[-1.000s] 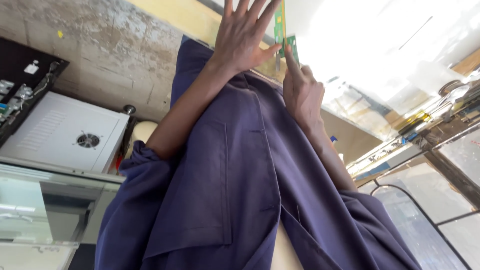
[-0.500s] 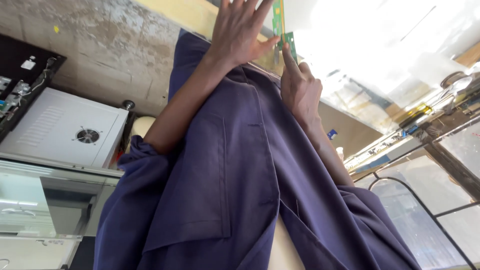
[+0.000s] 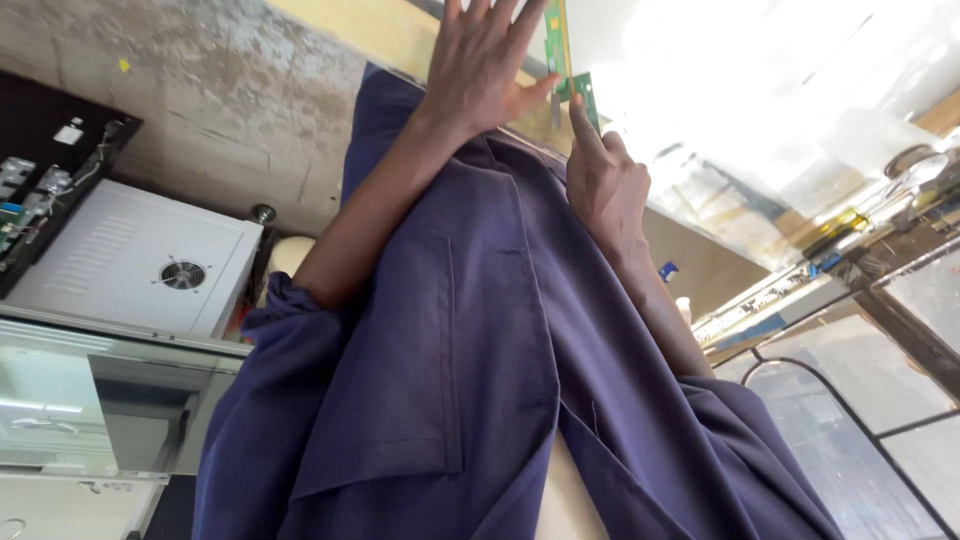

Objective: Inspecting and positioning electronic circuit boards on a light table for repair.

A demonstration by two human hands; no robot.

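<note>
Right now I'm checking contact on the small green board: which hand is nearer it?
Right. The right hand has its index fingertip on the small green board. The left hand lies spread flat beside it, its thumb reaching toward the board's edge.

A yellowish worktop [image 3: 350, 30] carried narrow green circuit boards [image 3: 556, 40]; a reflective panel [image 3: 700, 150] lay beside them.

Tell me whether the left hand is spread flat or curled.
Spread flat: the left hand lies with fingers splayed on the pale panel, thumb reaching toward the green circuit strip.
</note>
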